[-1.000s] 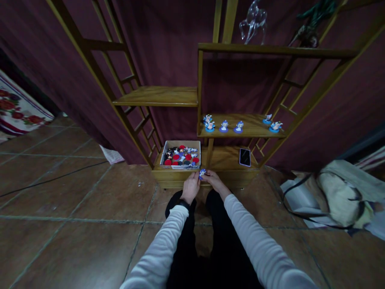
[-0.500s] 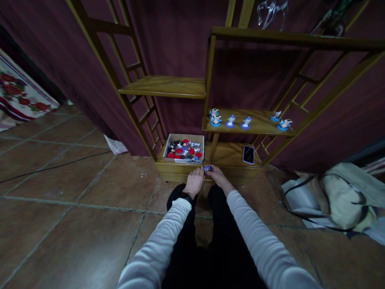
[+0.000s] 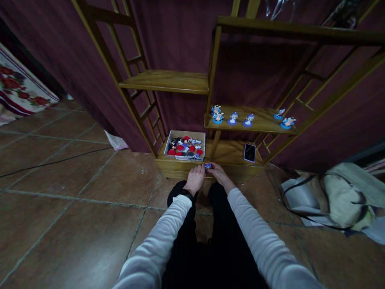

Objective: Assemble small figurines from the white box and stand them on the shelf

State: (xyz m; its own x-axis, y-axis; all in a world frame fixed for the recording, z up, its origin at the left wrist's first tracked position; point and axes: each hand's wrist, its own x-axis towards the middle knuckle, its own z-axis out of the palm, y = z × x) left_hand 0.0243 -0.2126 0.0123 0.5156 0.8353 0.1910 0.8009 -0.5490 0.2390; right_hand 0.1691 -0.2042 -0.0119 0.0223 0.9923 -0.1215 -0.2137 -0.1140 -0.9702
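Note:
Between my two hands is a small purple-and-white figurine (image 3: 208,165), held just in front of the lower shelf's edge. My left hand (image 3: 195,176) closes on its left side, and my right hand (image 3: 218,173) grips it from the right. Fingers cover much of it. Just beyond my left hand stands an open cardboard box (image 3: 177,156) full of small figurines and red, dark and purple round bases. On the middle shelf, two purple figurines (image 3: 232,118) stand near the centre, with blue-based figurines (image 3: 218,117) at the left end and more blue-based ones (image 3: 288,123) at the right.
The wooden shelf unit (image 3: 168,82) stands before a dark red curtain. A phone (image 3: 249,153) lies on the lower shelf at right. A beige bag (image 3: 339,196) with a black strap sits on the tiled floor at right; a cable (image 3: 60,162) runs along the left.
The view has shifted slightly, so the shelves appear a little higher and further right. Both hands stay together on the figurine, which seems slightly turned.

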